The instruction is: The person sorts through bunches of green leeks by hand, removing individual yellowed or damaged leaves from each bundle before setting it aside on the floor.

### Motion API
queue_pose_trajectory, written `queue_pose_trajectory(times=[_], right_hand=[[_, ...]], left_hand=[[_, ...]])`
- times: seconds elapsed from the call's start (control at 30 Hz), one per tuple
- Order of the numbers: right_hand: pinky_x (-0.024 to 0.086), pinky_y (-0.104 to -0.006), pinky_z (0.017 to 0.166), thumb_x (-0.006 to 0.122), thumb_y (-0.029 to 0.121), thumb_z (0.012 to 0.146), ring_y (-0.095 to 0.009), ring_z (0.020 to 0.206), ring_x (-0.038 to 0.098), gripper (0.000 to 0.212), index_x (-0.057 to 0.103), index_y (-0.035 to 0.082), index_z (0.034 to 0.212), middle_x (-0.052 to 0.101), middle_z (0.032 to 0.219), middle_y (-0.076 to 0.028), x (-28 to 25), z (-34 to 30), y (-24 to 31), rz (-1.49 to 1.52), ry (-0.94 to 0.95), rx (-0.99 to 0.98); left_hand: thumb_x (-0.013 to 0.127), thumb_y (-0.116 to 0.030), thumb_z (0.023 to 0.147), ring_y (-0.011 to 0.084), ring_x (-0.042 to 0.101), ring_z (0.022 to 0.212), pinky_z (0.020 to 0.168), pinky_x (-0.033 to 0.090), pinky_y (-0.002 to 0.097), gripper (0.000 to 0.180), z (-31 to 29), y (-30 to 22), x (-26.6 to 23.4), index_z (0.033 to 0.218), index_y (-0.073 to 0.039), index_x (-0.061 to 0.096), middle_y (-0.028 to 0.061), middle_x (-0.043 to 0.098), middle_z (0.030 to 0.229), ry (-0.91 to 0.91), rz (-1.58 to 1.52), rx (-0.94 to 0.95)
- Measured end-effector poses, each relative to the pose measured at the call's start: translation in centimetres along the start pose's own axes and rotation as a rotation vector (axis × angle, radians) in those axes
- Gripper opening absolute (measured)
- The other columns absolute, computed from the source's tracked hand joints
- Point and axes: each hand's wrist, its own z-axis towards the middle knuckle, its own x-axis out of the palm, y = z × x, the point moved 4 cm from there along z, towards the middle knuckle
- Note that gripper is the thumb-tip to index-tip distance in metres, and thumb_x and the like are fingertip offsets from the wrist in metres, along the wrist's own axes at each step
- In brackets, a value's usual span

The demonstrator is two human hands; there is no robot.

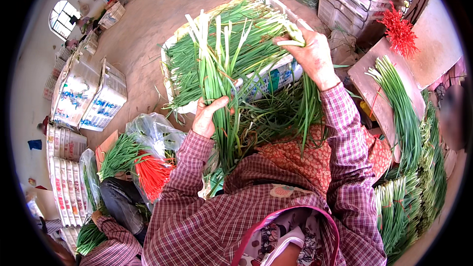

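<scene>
My left hand (211, 116) is closed round a loose bunch of garlic chives (214, 81), pale stalk ends up and leaves hanging down. Farther right, my right hand (315, 56) grips a smaller chive bunch (308, 101). Its white ends stick out between thumb and fingers, and its leaves droop below the wrist. Between and beyond both hands stands a white plastic crate (168, 76) heaped with chives (251, 27). More loose leaves (276, 113) lie on the near side of the crate, by my lap.
To the right, a tied chive bundle (401, 103) rests on a board (389, 54) near red ties (398, 29). Finished bundles (399, 212) pile below. Crates are stacked at the far right (364, 0) and left (88, 93). A co-worker's sleeve (120, 236) and more red ties (152, 175) are at left.
</scene>
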Motion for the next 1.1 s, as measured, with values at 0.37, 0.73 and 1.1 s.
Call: queue_pose_trajectory(times=[0.37, 0.73, 1.1], right_hand=[[0.048, -0.0254, 0.058, 0.068, 0.029, 0.072, -0.011, 0.063, 0.059, 0.021, 0.065, 0.012, 0.084, 0.063, 0.075, -0.003, 4.1, 0.4, 1.9, 0.54, -0.004, 0.062], [0.045, -0.0215, 0.06, 0.049, 0.018, 0.086, -0.01, 0.067, 0.056, 0.015, 0.059, 0.01, 0.093, 0.062, 0.082, -0.004, -8.3, 1.3, 1.6, 0.378, -0.159, 0.072], [0.044, -0.0325, 0.051, 0.068, 0.029, 0.071, -0.025, 0.057, 0.058, 0.026, 0.065, 0.006, 0.082, 0.059, 0.066, -0.014, 5.4, -0.1, 3.4, 0.147, 0.217, -0.018]], left_hand=[[0.066, -0.004, 0.067, 0.0123, 0.059, 0.074, 0.07, 0.048, 0.0273, 0.025, 0.2, 0.6, 0.9, 0.092, -0.005, 0.061, 0.0034, 0.063, 0.083, -0.023, 0.048, 0.017], [0.064, -0.009, 0.07, 0.0186, 0.06, 0.063, 0.052, 0.048, 0.0297, 0.023, 0.0, 0.6, -2.0, 0.091, -0.002, 0.059, 0.0072, 0.061, 0.08, -0.064, 0.057, -0.042], [0.064, -0.005, 0.07, 0.0129, 0.058, 0.067, 0.06, 0.048, 0.0273, 0.021, -0.3, 0.4, 1.6, 0.091, -0.005, 0.061, 0.0044, 0.063, 0.08, 0.007, 0.06, -0.05]])
